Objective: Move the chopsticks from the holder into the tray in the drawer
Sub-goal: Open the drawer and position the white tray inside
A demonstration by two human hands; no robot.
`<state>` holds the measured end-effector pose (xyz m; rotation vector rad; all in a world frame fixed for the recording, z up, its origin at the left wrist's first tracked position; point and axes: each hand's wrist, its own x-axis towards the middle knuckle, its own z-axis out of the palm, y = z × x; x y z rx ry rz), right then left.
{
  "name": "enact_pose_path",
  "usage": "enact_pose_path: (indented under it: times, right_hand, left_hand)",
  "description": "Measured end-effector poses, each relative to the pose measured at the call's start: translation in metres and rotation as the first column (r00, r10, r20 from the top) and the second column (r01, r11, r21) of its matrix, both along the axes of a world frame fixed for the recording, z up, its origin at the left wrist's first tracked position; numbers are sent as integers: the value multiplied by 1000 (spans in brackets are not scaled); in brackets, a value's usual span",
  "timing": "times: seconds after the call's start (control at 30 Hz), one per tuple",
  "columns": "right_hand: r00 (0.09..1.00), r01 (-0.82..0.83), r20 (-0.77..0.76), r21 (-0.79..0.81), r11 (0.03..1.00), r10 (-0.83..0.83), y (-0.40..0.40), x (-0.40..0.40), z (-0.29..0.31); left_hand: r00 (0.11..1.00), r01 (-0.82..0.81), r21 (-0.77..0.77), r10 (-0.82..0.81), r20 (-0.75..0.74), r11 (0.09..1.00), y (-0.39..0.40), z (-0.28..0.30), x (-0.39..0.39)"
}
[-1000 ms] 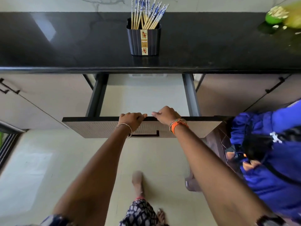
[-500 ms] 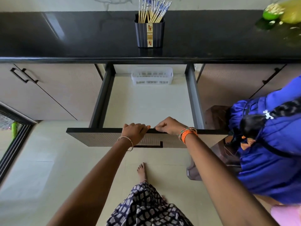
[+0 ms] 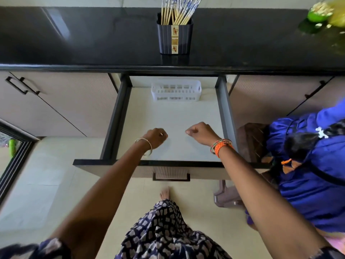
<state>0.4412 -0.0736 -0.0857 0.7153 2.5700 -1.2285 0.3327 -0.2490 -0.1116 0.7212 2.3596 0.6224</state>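
Observation:
Several chopsticks (image 3: 178,13) with blue-and-white tops stand in a dark square holder (image 3: 174,39) on the black countertop (image 3: 84,38). Below it the drawer (image 3: 113,161) is pulled far out. A white slotted tray (image 3: 176,91) lies at the drawer's back, and I see nothing in it. My left hand (image 3: 155,136) and my right hand (image 3: 200,132) hover over the drawer's bare floor, both loosely curled and holding nothing. Neither touches the drawer front.
A second person in a blue top (image 3: 313,165) is close on the right beside a brown plastic stool (image 3: 250,143). A green bowl (image 3: 317,13) sits on the counter's far right. Closed cabinet doors (image 3: 56,101) flank the drawer. My foot (image 3: 165,192) is on the tiled floor below.
The drawer has slid further out, uncovering the white tray at the back. Both hands have let go of the drawer's front edge and moved forward over its floor.

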Motion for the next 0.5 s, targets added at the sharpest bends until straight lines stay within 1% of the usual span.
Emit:
enact_pose_path:
  times: [0.07, 0.13, 0.23, 0.3, 0.37, 0.4, 0.47, 0.5]
  right_hand:
    - [997, 51, -58, 106, 993, -45, 17, -38, 4]
    - [995, 71, -83, 264, 962, -51, 33, -77, 3]
    - [998, 26, -63, 489, 872, 5, 61, -136, -11]
    - [998, -50, 7, 573, 818, 56, 77, -168, -25]
    - [990, -135, 105, 577, 806, 90, 92, -196, -40]
    - [979, -184, 177, 550, 814, 102, 99, -207, -47]
    - [944, -262, 306, 479, 838, 120, 107, -219, -60]
    - [935, -279, 331, 477, 834, 124, 111, -223, -68]
  left_hand:
    - [988, -11, 57, 20, -156, 998, 18, 12, -41]
    - [972, -11, 95, 33, -235, 995, 39, 18, -82]
    - [947, 31, 52, -13, -320, 998, 71, 8, -142]
    - [929, 65, 12, -56, -365, 998, 83, -7, -173]
    - [908, 109, -48, -119, -401, 993, 93, -26, -202]
    - [899, 143, -98, -171, -404, 985, 97, -36, -214]
    - [878, 246, -228, -316, -359, 942, 102, -52, -230]
    - [865, 295, -287, -382, -326, 911, 104, -59, -237]
